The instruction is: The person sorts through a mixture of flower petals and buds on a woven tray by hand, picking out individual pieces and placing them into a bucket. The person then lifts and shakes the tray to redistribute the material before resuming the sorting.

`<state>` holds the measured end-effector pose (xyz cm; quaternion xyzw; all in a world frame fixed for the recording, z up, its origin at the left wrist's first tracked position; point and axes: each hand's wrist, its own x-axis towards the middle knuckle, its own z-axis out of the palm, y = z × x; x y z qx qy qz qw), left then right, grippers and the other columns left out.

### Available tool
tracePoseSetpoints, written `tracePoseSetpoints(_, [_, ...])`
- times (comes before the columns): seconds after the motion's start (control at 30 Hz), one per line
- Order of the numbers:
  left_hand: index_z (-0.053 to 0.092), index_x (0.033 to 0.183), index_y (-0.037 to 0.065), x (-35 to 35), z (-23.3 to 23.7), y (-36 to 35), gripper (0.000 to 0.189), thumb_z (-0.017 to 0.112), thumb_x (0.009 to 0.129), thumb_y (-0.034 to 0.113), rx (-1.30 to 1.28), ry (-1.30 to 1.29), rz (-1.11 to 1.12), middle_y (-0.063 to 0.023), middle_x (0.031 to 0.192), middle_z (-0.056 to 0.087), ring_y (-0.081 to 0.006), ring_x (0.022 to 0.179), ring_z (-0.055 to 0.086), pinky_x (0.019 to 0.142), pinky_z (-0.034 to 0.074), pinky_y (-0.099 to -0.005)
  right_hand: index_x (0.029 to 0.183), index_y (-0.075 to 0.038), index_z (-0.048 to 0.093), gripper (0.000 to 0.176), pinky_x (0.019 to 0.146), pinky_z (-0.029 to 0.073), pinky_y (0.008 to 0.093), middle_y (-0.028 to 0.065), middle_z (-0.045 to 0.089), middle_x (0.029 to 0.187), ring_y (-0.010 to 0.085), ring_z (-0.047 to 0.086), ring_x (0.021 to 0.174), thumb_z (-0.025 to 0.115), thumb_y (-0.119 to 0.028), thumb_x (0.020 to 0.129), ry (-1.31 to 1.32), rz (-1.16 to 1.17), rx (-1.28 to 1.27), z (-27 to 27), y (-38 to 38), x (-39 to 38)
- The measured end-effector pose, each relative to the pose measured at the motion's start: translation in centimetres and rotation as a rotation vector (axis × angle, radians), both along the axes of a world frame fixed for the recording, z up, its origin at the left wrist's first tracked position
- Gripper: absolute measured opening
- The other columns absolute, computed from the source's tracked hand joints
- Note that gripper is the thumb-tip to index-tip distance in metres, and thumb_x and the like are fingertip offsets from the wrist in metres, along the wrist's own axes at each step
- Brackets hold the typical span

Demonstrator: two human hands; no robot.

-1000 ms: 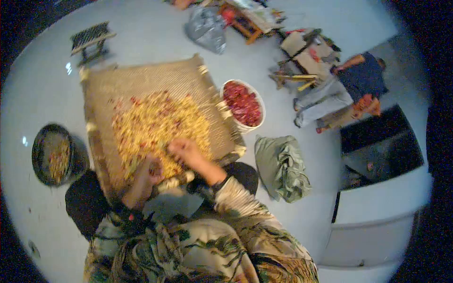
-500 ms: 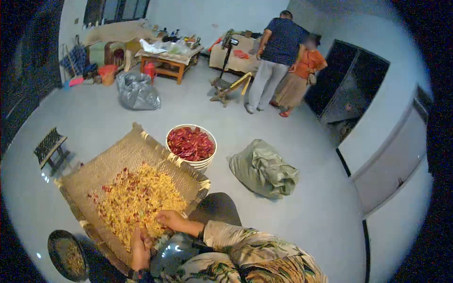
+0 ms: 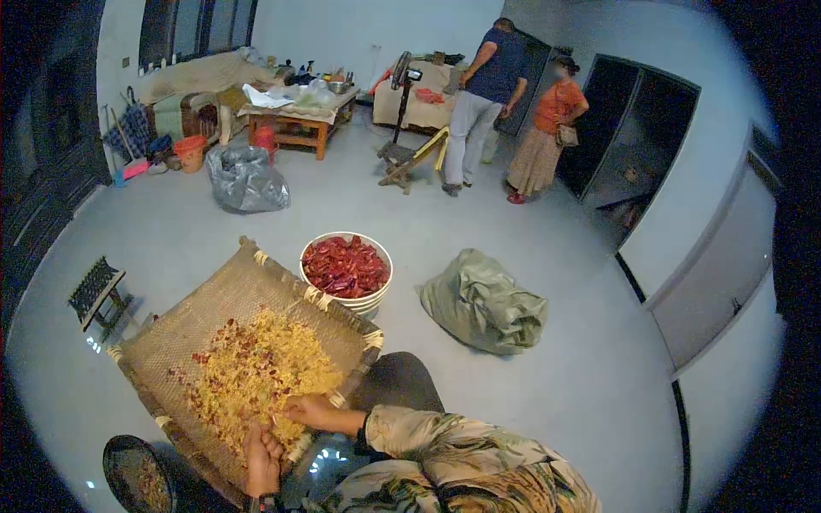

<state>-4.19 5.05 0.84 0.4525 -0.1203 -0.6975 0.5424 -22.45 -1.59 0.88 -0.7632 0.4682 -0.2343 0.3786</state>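
Observation:
A square woven tray [image 3: 184, 321] with bound rims lies tilted before me, against my lap. Yellow seed-like bits [image 3: 286, 355] are heaped on it, mixed with dark red pieces that look like dried chili. My left hand [image 3: 262, 455] is closed over the tray's near edge, its fingers curled inward. Just to its right, my right hand [image 3: 315, 413] is in a pinch above the heap, its fingertips close to the left hand. Whatever the fingers of either hand hold is too small to make out.
A white bucket [image 3: 376, 301] of red dried chilies stands beyond the tray. Right of it lies a green sack [image 3: 483, 303]; a dark bowl [image 3: 115, 453] sits lower left, near a small stool [image 3: 94, 291]. Two people stand at the back by a fan [image 3: 399, 111].
Both hands stay closed and near each other, with only small shifts. At the back, the two people have moved farther apart. My view has shifted slightly.

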Motion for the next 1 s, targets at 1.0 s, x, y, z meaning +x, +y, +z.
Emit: tracePoseSetpoints(1.0, [0.052, 0.08, 0.015, 0.6, -2.0, -0.9, 0.017, 0.05, 0.09, 0.028, -0.012, -0.023, 0.194, 0.006, 0.061, 0.042, -0.0061, 0.05, 0.039, 0.043, 0.031, -0.0229, 0.091, -0.002, 0.063, 0.023, 0.066, 0.047, 0.0337, 0.0118, 0.063, 0.079, 0.0204, 0.06, 0.073, 0.058, -0.024, 0.085, 0.162, 0.001, 0.082, 2.1, -4.2, -3.0])
